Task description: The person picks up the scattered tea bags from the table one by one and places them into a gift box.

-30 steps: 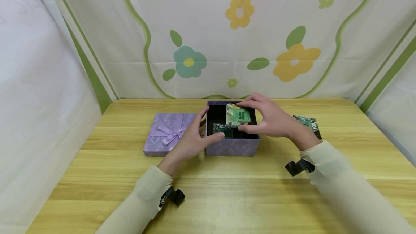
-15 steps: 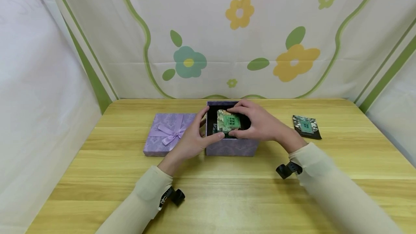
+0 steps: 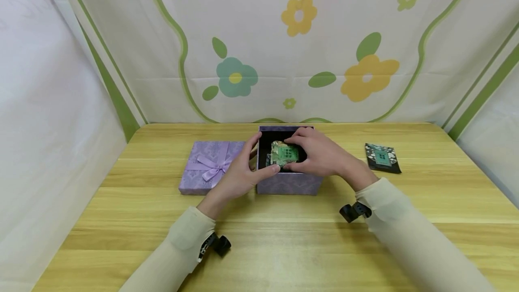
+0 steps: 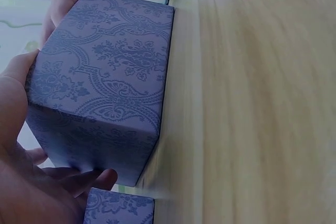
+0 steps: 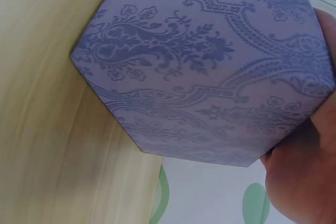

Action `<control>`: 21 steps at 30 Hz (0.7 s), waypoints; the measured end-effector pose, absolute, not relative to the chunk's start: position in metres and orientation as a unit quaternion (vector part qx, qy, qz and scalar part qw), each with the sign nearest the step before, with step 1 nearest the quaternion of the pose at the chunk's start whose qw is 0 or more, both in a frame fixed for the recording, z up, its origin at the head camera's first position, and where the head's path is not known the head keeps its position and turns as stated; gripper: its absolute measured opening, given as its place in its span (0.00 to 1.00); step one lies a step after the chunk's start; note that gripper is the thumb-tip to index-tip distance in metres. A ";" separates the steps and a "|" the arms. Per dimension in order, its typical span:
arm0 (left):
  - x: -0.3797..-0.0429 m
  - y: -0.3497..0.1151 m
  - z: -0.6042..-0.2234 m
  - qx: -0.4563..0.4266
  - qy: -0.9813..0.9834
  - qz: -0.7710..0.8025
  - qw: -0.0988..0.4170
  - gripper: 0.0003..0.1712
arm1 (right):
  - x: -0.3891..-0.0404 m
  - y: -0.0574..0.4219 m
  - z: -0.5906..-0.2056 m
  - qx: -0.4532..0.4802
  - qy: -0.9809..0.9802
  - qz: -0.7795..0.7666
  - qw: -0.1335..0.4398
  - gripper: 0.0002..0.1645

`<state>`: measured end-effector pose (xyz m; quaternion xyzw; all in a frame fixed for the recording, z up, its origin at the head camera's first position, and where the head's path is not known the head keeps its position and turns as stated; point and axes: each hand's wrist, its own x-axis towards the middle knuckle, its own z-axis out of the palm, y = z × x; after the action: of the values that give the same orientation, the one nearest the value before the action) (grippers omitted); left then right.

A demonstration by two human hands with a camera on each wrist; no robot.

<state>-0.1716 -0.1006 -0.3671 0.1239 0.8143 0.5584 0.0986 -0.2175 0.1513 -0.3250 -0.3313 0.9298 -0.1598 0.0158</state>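
Note:
In the head view an open purple box (image 3: pixel 289 184) with a dark inside stands near the table's back edge. My left hand (image 3: pixel 242 172) holds it by its left side, thumb over the front rim; the left wrist view has the fingers (image 4: pixel 105 178) against the patterned wall. Inside the box my right hand (image 3: pixel 322 152) grips a green floral sachet (image 3: pixel 285 151) with a label, thumb at its near edge and fingers at its far edge. Part of another dark sachet (image 3: pixel 268 160) peeks out beneath it. In the right wrist view the box wall (image 5: pixel 210 77) hides the right fingertips.
The purple lid (image 3: pixel 204 157) with a ribbon bow lies left of the box, beside my left hand. A dark floral sachet (image 3: pixel 382 158) lies flat on the wooden table (image 3: pixel 284 247) at the right. A flower-printed cloth (image 3: pixel 263 48) hangs behind.
My right hand has moved left and down with the green sachet, from the box's right part to lower inside it, over the dark sachet. The left hand has stayed put.

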 end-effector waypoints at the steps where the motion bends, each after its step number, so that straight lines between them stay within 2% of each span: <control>1: -0.172 -0.101 -0.367 0.125 0.814 0.559 0.098 0.58 | -0.217 0.151 -0.325 -0.330 0.931 -0.154 0.016 0.44; 13: -0.171 -0.101 -0.366 0.122 0.816 0.556 0.101 0.58 | -0.217 0.150 -0.325 -0.327 0.933 -0.149 0.003 0.46; 21: -0.172 -0.102 -0.368 0.131 0.817 0.553 0.100 0.58 | -0.216 0.162 -0.325 -0.308 0.923 -0.229 0.010 0.45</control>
<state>-0.1720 -0.1017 -0.3675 0.1310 0.8170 0.5527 0.1000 -0.2164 0.1622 -0.3253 -0.3076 0.9234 -0.2294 0.0096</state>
